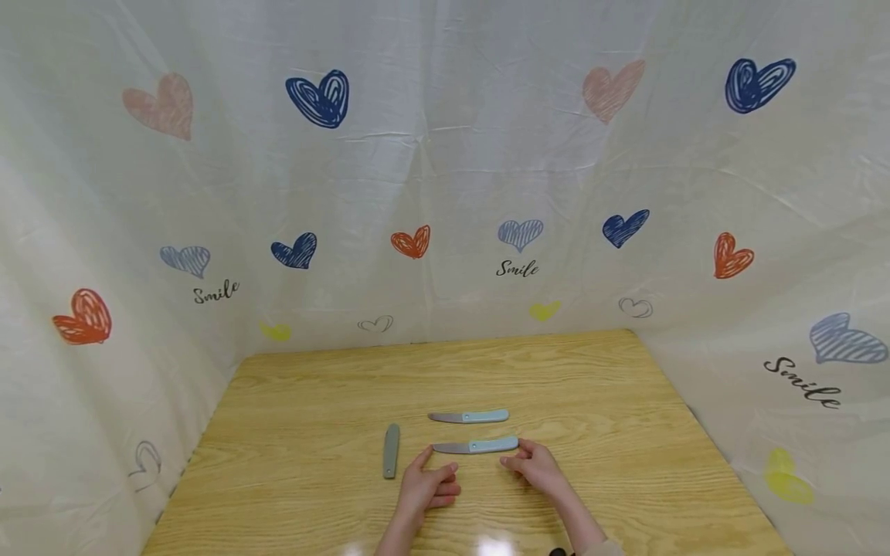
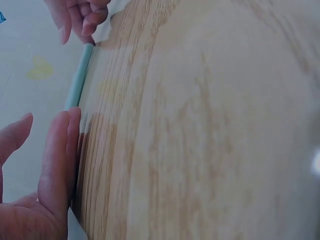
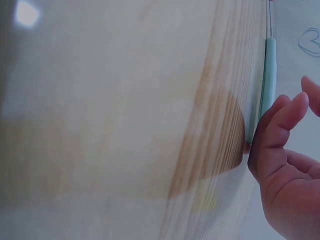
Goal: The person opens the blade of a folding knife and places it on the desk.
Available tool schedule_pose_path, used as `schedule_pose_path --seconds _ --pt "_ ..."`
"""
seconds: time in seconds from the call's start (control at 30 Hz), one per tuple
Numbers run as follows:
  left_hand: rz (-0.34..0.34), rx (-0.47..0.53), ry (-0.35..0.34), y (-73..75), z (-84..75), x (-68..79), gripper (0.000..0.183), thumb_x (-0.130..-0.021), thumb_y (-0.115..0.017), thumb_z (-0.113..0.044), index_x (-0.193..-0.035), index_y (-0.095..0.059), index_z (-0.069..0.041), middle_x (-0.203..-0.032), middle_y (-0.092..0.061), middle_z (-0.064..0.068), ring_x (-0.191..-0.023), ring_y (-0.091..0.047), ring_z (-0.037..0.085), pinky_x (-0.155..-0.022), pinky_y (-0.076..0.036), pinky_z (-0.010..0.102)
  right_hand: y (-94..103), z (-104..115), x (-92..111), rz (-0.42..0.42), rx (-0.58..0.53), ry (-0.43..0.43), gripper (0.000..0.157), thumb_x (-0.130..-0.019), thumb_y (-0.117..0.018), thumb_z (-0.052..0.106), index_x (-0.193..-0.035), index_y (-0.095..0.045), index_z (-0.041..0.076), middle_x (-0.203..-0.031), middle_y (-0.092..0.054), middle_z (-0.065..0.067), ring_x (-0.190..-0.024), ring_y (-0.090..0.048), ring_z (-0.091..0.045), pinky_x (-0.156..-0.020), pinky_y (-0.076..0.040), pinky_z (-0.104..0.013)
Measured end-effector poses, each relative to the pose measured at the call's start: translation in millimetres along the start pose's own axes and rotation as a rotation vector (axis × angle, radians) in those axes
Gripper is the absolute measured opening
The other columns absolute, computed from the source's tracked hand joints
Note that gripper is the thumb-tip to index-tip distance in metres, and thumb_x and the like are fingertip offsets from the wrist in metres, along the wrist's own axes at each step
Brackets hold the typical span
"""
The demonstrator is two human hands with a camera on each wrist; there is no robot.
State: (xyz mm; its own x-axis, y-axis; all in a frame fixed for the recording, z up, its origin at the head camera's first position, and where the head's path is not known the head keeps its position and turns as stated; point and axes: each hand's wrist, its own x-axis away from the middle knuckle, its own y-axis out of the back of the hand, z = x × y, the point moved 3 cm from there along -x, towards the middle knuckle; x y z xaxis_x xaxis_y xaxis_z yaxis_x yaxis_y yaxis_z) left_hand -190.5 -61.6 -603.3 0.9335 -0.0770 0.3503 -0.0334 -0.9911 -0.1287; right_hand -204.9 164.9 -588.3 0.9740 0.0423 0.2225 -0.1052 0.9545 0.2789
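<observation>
Two knives with light blue handles lie flat, blades pointing left. The nearer knife (image 1: 494,445) lies between my hands. My left hand (image 1: 422,489) has its index fingertip at the blade tip, thumb held apart. At the handle's end, my right hand (image 1: 538,468) touches with its index finger, its thumb closer to me. The farther knife (image 1: 487,416) lies just behind, roughly parallel. Left of both is a slim grey-green piece (image 1: 392,451) with a rivet-like dot, perhaps a folded knife. Both wrist views show the nearer handle (image 2: 79,80) edge-on; the left fingers hide the blade there.
The wooden tabletop (image 1: 292,417) extends around the knives on all sides. A pale curtain (image 1: 459,177) printed with hearts hangs behind the table and along both sides. A small dark object (image 1: 558,551) shows at the bottom edge by the right forearm.
</observation>
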Motion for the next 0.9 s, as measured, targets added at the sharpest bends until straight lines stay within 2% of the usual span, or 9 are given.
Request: schedule_pose_path --seconds 0.2,0.33,0.5,0.67,0.73,0.9 --pt "0.002 -0.01 0.008 0.6 -1.0 0.9 0.09 -0.088 -0.072 -0.012 -0.15 -0.012 0.012 -0.081 -0.071 0.01 -0.066 -0.071 0.021 -0.057 -0.06 0.033 0.1 0.9 1.4 0.025 -0.003 0.001 0.074 -0.087 -0.072 0.011 -0.136 -0.03 -0.026 -0.07 -0.049 -0.002 -0.057 -0.046 -0.012 -0.048 -0.041 -0.019" --pt "0.013 -0.001 0.01 1.9 -1.5 1.3 0.09 -0.088 -0.072 -0.012 -0.15 -0.011 0.012 -0.083 -0.071 0.01 -0.067 -0.072 0.021 -0.057 -0.06 0.033 -0.1 1.6 2.4 0.02 0.005 0.008 0.073 -0.087 -0.071 0.01 -0.136 -0.031 -0.026 -0.07 -0.05 -0.001 -0.058 -0.046 -0.013 -0.047 -0.04 -0.019" --pt "0.024 -0.016 -0.029 7.2 -3.6 4.5 0.089 -0.088 -0.071 -0.01 -0.149 -0.011 0.014 -0.087 -0.071 0.012 -0.073 -0.071 0.021 -0.061 -0.061 0.034 -3.6 4.9 4.9 -0.048 0.035 0.039 0.071 -0.085 -0.072 0.007 -0.135 -0.034 -0.026 -0.072 -0.049 -0.001 -0.055 -0.045 -0.012 -0.045 -0.039 -0.018" --pt "-0.004 -0.074 -0.097 18.1 -12.5 10.5 0.081 -0.09 -0.069 -0.011 -0.146 -0.016 0.015 -0.093 -0.07 0.013 -0.079 -0.069 0.019 -0.068 -0.06 0.035 -16.2 14.1 7.4 -0.134 0.111 0.1 0.073 -0.082 -0.074 0.005 -0.137 -0.034 -0.023 -0.08 -0.054 -0.003 -0.063 -0.048 -0.012 -0.052 -0.041 -0.02" --pt "-0.027 -0.091 -0.11 23.8 -16.9 13.2 0.078 -0.09 -0.068 -0.011 -0.146 -0.021 0.015 -0.094 -0.071 0.015 -0.08 -0.069 0.02 -0.069 -0.06 0.034 -24.2 18.8 8.3 -0.124 0.107 0.128 0.073 -0.082 -0.075 0.007 -0.138 -0.036 -0.02 -0.083 -0.056 -0.004 -0.069 -0.05 -0.012 -0.056 -0.043 -0.02" --pt "-0.088 -0.128 -0.16 39.5 -28.5 21.2 0.069 -0.091 -0.068 -0.011 -0.142 -0.031 0.015 -0.097 -0.071 0.017 -0.082 -0.069 0.022 -0.069 -0.06 0.035 -45.6 29.9 8.3 -0.026 -0.012 0.174 0.067 -0.083 -0.075 0.009 -0.136 -0.041 -0.016 -0.094 -0.06 -0.01 -0.078 -0.054 -0.014 -0.062 -0.047 -0.019"
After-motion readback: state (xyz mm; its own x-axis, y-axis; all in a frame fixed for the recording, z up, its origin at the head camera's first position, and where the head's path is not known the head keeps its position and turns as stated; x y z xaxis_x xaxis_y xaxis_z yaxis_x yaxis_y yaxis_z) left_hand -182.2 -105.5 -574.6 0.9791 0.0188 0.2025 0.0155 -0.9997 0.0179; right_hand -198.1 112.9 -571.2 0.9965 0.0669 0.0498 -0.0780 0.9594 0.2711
